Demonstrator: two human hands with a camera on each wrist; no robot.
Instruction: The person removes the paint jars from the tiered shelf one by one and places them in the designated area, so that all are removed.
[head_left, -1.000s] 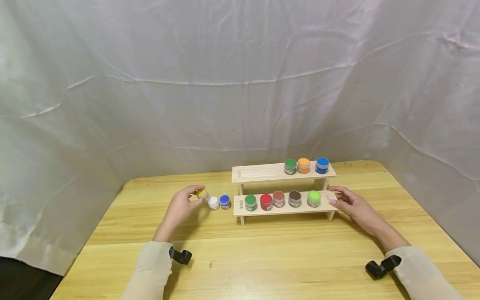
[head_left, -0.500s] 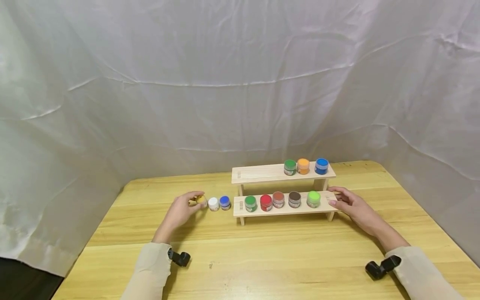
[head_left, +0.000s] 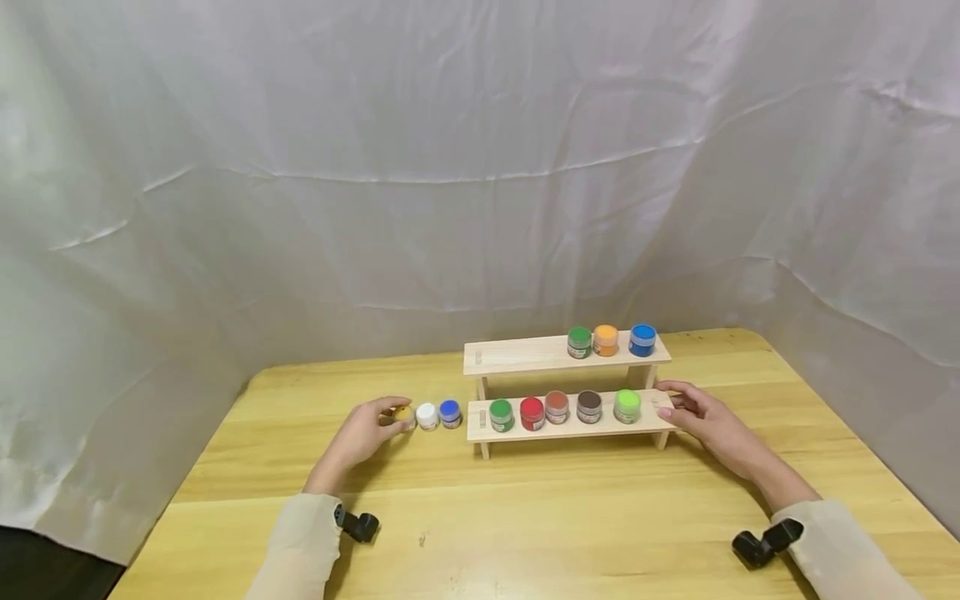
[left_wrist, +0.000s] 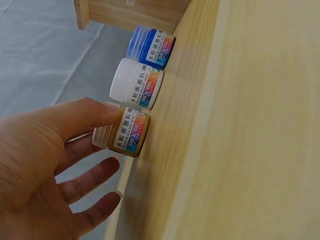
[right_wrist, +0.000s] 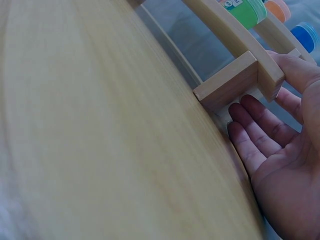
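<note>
My left hand (head_left: pixel 362 433) pinches an ochre-yellow paint jar (left_wrist: pixel 131 132) between thumb and fingers. That jar stands on the table at the left end of a short row, beside a white paint jar (head_left: pixel 427 416) and a blue paint jar (head_left: pixel 450 413). At the right end of a two-tier wooden rack (head_left: pixel 525 356), my right hand (head_left: pixel 708 425) grips the lower shelf board. Its thumb lies on top of the board; the other fingers are beside and below the end, as the right wrist view shows.
The lower tier carries several jars, among them a red jar (head_left: pixel 532 413) and a light green jar (head_left: pixel 627 406). On the upper tier stand a green jar (head_left: pixel 579 342), an orange jar (head_left: pixel 606 341) and a blue jar (head_left: pixel 642 340). A grey cloth (head_left: pixel 420 233) hangs behind the table.
My left hand has brought the ochre-yellow jar down onto the table, level with the white and blue jars. The right hand keeps its hold on the rack. The head view has tilted slightly.
</note>
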